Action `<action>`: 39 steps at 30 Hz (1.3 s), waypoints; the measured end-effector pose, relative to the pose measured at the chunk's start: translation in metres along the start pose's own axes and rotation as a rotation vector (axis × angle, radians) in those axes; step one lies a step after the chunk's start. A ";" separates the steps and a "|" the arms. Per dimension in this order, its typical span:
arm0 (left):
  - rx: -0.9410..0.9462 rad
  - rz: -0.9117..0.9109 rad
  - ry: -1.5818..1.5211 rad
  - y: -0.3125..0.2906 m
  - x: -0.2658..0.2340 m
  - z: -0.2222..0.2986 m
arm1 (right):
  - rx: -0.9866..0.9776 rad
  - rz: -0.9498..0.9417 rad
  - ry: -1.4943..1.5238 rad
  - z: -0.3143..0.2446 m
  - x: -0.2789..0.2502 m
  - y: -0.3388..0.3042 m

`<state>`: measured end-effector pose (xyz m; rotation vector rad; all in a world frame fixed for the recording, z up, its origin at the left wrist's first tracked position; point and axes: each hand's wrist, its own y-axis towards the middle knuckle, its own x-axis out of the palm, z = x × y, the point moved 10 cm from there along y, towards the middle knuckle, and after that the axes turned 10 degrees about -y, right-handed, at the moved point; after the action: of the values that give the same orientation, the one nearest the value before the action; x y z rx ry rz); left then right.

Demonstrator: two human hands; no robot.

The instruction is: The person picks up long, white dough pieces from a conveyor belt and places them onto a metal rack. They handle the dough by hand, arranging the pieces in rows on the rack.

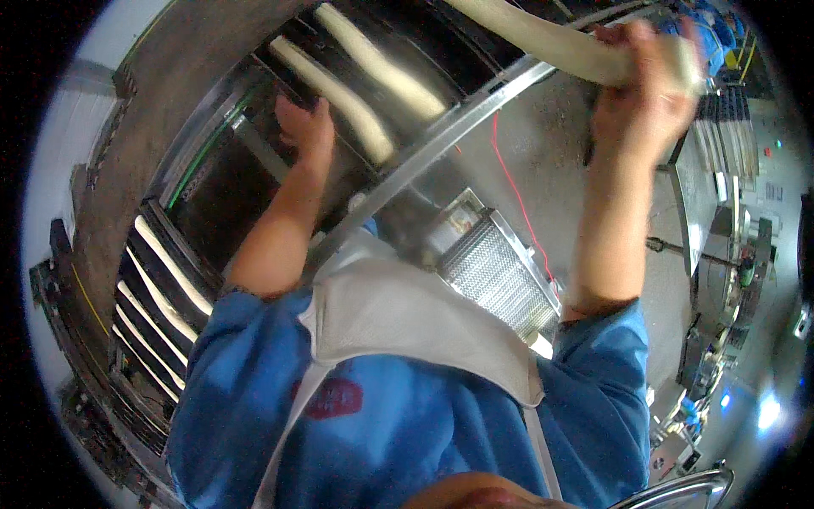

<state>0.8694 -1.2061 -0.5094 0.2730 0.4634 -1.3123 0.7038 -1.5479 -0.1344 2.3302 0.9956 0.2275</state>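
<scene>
Raised at the upper right, my right hand (649, 89) grips one end of a long pale dough strand (543, 38), slightly blurred by motion. The strand stretches left and out over the dark tray surface. My left hand (305, 127) is open and holds nothing, thumb and fingers apart, beside another dough strand (335, 97). A further strand (381, 64) lies roughly parallel to that one on the dark surface (424, 47). Both are a little smeared.
A metal rail (462, 119) edges the surface in front of me. Several more strands (170, 271) lie in dark grooves at the left. Below the rail sit a perforated metal box (500, 259) and a red cord (513, 178). A metal table (691, 204) stands at the right.
</scene>
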 end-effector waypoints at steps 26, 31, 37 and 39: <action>0.437 0.137 0.159 -0.010 -0.059 -0.030 | 0.436 -0.934 -0.869 0.332 0.209 -0.158; 0.457 0.123 0.177 -0.011 -0.054 -0.012 | 0.329 -0.570 -0.661 0.315 0.171 -0.154; 0.506 0.134 0.193 0.015 -0.041 -0.006 | 0.085 -0.562 -0.862 0.214 0.041 -0.198; 0.423 0.043 0.068 0.023 -0.032 0.016 | 0.233 -0.651 -0.967 0.217 -0.029 -0.263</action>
<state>0.8887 -1.1803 -0.4821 0.6776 0.2311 -1.3537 0.6050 -1.5226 -0.4608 1.7704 1.1786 -1.1926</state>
